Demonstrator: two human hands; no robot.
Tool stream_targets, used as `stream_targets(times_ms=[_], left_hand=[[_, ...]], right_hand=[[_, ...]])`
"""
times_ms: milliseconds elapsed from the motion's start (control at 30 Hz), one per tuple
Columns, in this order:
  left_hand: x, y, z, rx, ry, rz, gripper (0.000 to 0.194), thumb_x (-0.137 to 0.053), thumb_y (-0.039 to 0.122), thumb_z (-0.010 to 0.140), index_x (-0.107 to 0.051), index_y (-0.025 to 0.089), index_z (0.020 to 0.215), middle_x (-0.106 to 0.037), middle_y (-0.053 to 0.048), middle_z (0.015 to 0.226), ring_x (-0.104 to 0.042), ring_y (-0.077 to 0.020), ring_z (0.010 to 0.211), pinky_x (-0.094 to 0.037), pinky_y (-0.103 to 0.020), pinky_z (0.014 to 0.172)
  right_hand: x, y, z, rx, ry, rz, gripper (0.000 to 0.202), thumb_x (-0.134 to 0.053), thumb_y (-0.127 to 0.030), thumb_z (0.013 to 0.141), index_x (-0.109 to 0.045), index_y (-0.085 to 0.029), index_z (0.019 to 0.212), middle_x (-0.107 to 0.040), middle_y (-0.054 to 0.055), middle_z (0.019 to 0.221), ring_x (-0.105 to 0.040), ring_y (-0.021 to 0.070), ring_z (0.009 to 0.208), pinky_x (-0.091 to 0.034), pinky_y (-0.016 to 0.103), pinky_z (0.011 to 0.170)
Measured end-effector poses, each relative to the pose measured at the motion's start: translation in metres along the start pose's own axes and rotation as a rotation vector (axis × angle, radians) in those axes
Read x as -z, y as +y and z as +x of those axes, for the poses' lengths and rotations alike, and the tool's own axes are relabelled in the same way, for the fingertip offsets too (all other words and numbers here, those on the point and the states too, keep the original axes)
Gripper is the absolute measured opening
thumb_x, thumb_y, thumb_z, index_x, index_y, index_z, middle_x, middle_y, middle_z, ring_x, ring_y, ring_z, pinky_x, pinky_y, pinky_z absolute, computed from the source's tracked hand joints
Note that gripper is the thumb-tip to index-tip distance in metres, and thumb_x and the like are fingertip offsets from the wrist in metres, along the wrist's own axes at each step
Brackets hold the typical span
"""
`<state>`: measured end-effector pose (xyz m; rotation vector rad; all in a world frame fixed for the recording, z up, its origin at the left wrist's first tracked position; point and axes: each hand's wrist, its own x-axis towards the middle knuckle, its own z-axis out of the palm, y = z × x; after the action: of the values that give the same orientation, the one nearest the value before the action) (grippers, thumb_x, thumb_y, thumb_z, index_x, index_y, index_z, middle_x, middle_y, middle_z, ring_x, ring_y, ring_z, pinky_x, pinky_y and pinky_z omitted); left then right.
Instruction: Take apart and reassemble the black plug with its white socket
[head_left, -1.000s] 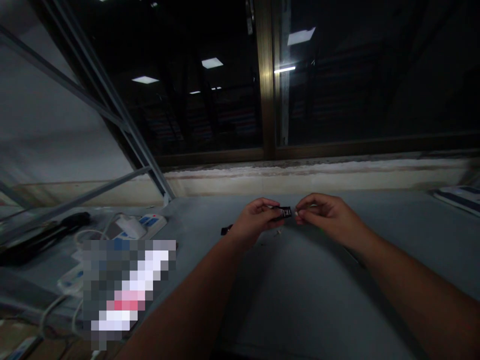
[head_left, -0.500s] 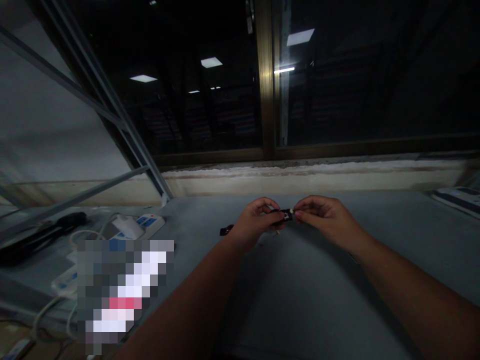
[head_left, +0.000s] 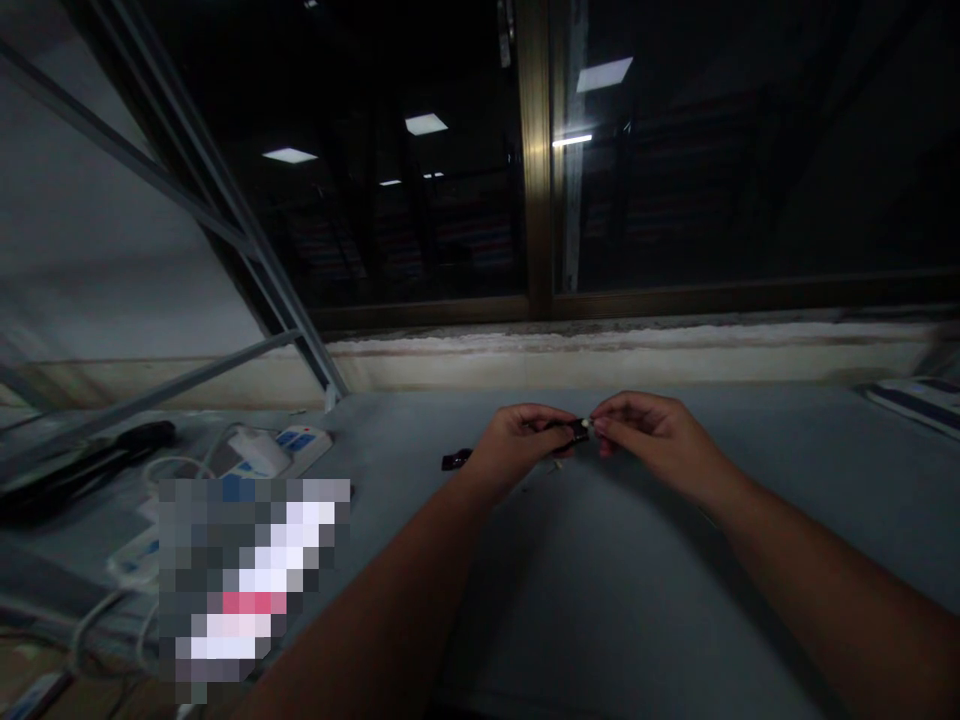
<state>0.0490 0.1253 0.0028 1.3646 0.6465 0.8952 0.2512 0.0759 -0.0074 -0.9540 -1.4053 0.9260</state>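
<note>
Steadiness counts most where two such small parts meet: the left hand does best to brace the small dark piece firmly, leaving its end uncovered, while the right hand makes only slight, unforced adjustments to the small pale piece. Both parts sit between the hands, near the far edge of the tabletop. The left thumb and fingers are closed around the dark piece; the right thumb and forefinger are nearly together and seem to pinch the pale one, though its exact seating is too small to tell. Both forearms reach in from the near edge, converging, fingertips facing each other. Another dark piece lies just beside the left wrist.
</note>
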Motion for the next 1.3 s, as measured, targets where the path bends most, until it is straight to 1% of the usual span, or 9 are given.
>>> stream_targets(times_ms=[100,167,333,533,700,833,1000,1133,1300], left_hand=[[0.0003,0.0005,0.0,0.001,-0.015,0.017,0.033,-0.091,0.03,0.067,-0.081,0.012,0.093,-0.078,-0.006,0.083,-0.069,-0.012,0.069,-0.056,-0.027,0.072],[0.0003,0.0007,-0.0001,0.007,-0.023,0.027,0.033,-0.091,0.031,0.068,-0.081,0.012,0.093,-0.078,-0.006,0.084,-0.069,-0.0123,0.069,-0.056,-0.027,0.072],[0.0007,0.0009,-0.0005,0.024,-0.026,0.038,0.033,-0.09,0.031,0.069,-0.08,0.013,0.094,-0.078,-0.006,0.084,-0.069,-0.0119,0.068,-0.056,-0.027,0.071],[0.0004,0.0017,-0.0023,0.043,-0.029,0.053,0.03,-0.088,0.03,0.072,-0.081,0.013,0.095,-0.077,-0.005,0.078,-0.068,-0.0118,0.066,-0.054,-0.025,0.067],[-0.0015,0.0016,-0.003,0.061,-0.044,0.024,0.032,-0.09,0.031,0.069,-0.08,0.014,0.094,-0.077,-0.005,0.08,-0.07,-0.0128,0.068,-0.055,-0.026,0.069],[-0.0016,-0.0001,-0.0024,0.065,-0.043,0.008,0.033,-0.09,0.032,0.069,-0.08,0.013,0.093,-0.077,-0.005,0.079,-0.07,-0.0129,0.068,-0.054,-0.026,0.069],[-0.0008,-0.0018,-0.0019,0.072,-0.037,0.004,0.031,-0.09,0.03,0.069,-0.079,0.013,0.092,-0.076,-0.004,0.077,-0.07,-0.0132,0.067,-0.052,-0.025,0.066],[-0.001,-0.0001,-0.0024,0.065,-0.047,0.001,0.032,-0.09,0.031,0.068,-0.078,0.013,0.092,-0.075,-0.004,0.075,-0.069,-0.0128,0.067,-0.051,-0.025,0.065],[-0.002,0.0017,-0.0034,0.054,-0.055,0.017,0.03,-0.09,0.029,0.068,-0.079,0.013,0.09,-0.075,-0.004,0.072,-0.068,-0.0127,0.067,-0.05,-0.025,0.066]], right_hand=[[0.0008,0.0002,0.0006,-0.018,-0.001,-0.005,0.033,-0.087,-0.046,0.075,-0.075,-0.018,0.089,-0.073,0.004,0.075,-0.068,0.0149,0.064,-0.054,0.026,0.064],[0.0012,0.0006,0.0006,-0.026,-0.002,-0.008,0.034,-0.089,-0.045,0.074,-0.076,-0.018,0.089,-0.073,0.004,0.075,-0.068,0.0149,0.064,-0.054,0.026,0.064],[0.0017,0.0019,0.0001,-0.03,-0.006,-0.017,0.031,-0.084,-0.047,0.079,-0.076,-0.019,0.09,-0.072,0.003,0.075,-0.069,0.0147,0.067,-0.054,0.026,0.067],[0.0008,0.0005,-0.0005,-0.037,-0.018,-0.038,0.035,-0.083,-0.051,0.079,-0.075,-0.019,0.089,-0.072,0.004,0.075,-0.069,0.0162,0.068,-0.055,0.029,0.069],[-0.0011,-0.0014,-0.0016,-0.039,-0.019,-0.063,0.04,-0.083,-0.056,0.078,-0.073,-0.019,0.088,-0.072,0.005,0.075,-0.068,0.0177,0.068,-0.055,0.03,0.068],[-0.0029,-0.0003,-0.0026,-0.026,-0.013,-0.08,0.039,-0.082,-0.055,0.079,-0.073,-0.019,0.087,-0.071,0.004,0.074,-0.068,0.0173,0.069,-0.054,0.029,0.067],[-0.005,0.0007,-0.0033,-0.028,0.004,-0.097,0.038,-0.081,-0.055,0.079,-0.072,-0.019,0.086,-0.07,0.004,0.074,-0.068,0.0175,0.07,-0.054,0.029,0.067],[-0.0045,-0.0003,-0.0027,-0.049,-0.002,-0.097,0.041,-0.082,-0.057,0.078,-0.071,-0.019,0.085,-0.071,0.005,0.075,-0.068,0.0177,0.069,-0.055,0.03,0.067],[-0.0014,0.0023,-0.0019,-0.117,-0.053,-0.096,0.043,-0.08,-0.059,0.079,-0.074,-0.017,0.087,-0.073,0.006,0.076,-0.068,0.0171,0.065,-0.056,0.03,0.066]])
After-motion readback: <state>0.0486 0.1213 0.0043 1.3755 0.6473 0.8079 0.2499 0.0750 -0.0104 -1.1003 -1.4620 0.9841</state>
